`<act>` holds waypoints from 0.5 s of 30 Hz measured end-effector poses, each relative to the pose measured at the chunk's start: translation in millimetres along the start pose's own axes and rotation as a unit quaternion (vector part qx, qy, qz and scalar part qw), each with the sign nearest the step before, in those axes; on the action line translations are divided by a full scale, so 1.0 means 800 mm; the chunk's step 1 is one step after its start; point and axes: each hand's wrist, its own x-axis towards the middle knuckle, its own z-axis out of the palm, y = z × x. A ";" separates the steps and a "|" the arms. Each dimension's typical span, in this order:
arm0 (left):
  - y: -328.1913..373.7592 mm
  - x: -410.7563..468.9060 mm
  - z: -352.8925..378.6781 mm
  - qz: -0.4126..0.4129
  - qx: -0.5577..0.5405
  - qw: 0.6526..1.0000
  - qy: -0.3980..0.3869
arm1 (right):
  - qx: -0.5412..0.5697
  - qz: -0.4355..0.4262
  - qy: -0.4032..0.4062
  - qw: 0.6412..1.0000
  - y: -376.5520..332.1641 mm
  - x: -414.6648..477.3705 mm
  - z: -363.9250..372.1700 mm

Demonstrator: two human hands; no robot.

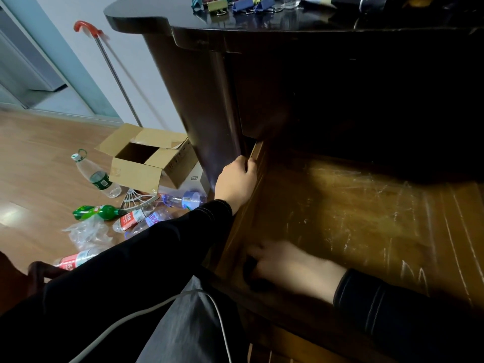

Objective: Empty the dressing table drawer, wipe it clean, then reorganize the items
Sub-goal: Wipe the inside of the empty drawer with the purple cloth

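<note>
Drawer (366,218) under left hand (237,179), right hand (288,265)

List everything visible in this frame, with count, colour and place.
drawer: 1, brown wood, pulled open
dressing table: 1, dark, above the drawer
binder clips: several, blue, olive and teal, on the tabletop
cardboard box: 1, tan, open, on the floor
plastic bottles: about six, clear and green, on the floor by the box
pole: 1, metal with red hook, leaning on the wall
left hand: grips the drawer's left wall
right hand: blurred, in the drawer's near left corner
</note>
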 end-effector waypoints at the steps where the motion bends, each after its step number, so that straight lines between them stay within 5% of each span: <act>1: 0.000 0.000 -0.001 0.001 0.000 1.000 0.000 | 0.017 -0.029 0.012 0.999 -0.009 -0.003 0.006; 7: 0.000 0.001 -0.001 -0.004 0.002 1.000 0.004 | 0.024 0.064 0.022 0.997 0.028 0.002 -0.018; 15: 0.002 -0.001 -0.003 -0.010 0.002 1.000 0.005 | 0.061 0.010 0.047 0.997 -0.004 0.007 -0.011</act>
